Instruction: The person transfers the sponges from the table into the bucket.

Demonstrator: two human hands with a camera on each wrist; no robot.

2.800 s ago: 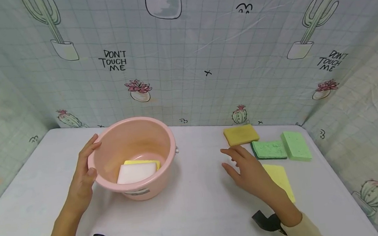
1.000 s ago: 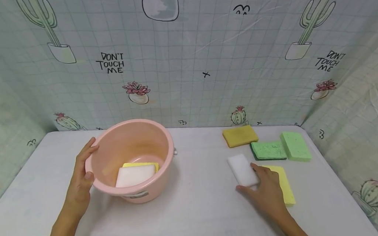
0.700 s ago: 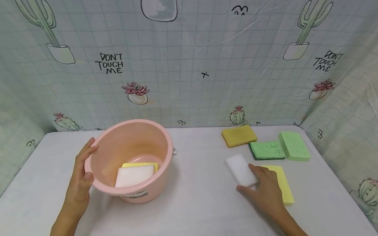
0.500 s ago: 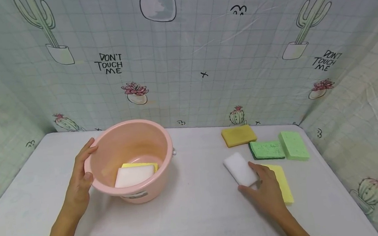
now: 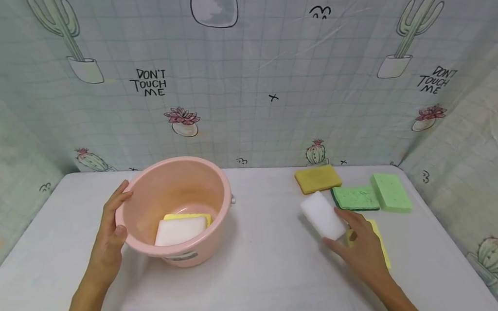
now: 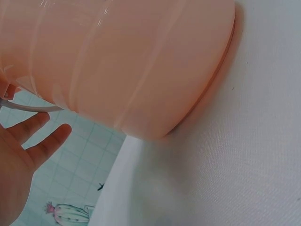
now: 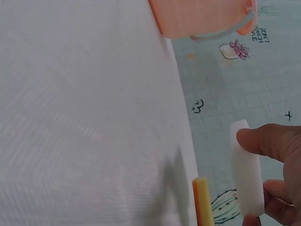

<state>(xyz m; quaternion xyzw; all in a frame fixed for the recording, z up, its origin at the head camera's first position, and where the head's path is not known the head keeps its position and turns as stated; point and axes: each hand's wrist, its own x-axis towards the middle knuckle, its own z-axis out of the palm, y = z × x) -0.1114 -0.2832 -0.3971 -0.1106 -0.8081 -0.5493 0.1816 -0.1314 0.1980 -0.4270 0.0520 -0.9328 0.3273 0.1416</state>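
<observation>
The white sponge [image 5: 323, 215] has just come up off the white table [image 5: 259, 291]: a moment ago it lay flat, and now it hangs tilted over its own shadow, pinched between the thumb and fingers of the right hand [image 5: 363, 246]. That suggests the work has passed from gripping to carrying, with this piece well apart from the pink bucket [image 5: 176, 183]. The left hand [image 5: 106, 240] rests against the bucket's left rim, its fingers extended rather than clenched, as earlier. Inside, a second white sponge [image 5: 180, 230] leans over a yellow sponge [image 5: 188, 215], covering most of it — whether anything lies beneath them cannot be told. The right hand hides much of a pale yellow sponge [image 5: 377, 231] on the table; behind are a mustard sponge [image 5: 318, 179], a green sponge [image 5: 356, 199] and a light green sponge [image 5: 391, 193], all in plain sight. The bucket's label [image 5: 182, 256] is too blurred to read, and the left wrist view cuts off the rim — only the outer wall, part of the handle [image 6: 33, 108] and two straight fingers show clearly there.
</observation>
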